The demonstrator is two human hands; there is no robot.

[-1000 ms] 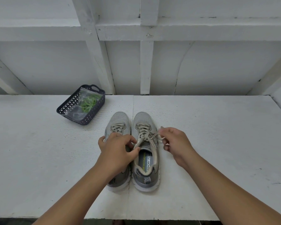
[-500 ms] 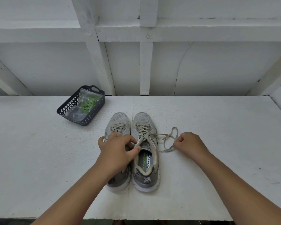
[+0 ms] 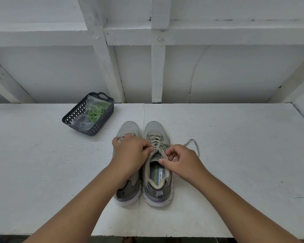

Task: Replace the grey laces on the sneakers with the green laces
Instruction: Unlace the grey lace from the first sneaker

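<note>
Both hands pinching grey laces (image 3: pixel 157 140) on right sneaker (image 3: pixel 156 172), insole reading "MEMORY FOA"

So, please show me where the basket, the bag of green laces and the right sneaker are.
basket (image 3: pixel 75 115): head view, on its perforated left wall.
bag of green laces (image 3: pixel 95 112): head view, on the green bundle inside the bag.
right sneaker (image 3: pixel 152 128): head view, on its mesh toe.

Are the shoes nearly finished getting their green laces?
Not nearly. Done: the right grey mesh sneaker's bow is undone, one grey lace end lying loose. In hand: left hand and right hand pinch its laces. Left: both sneakers' unlacing; green laces sit bagged in the dark plastic basket.
</note>
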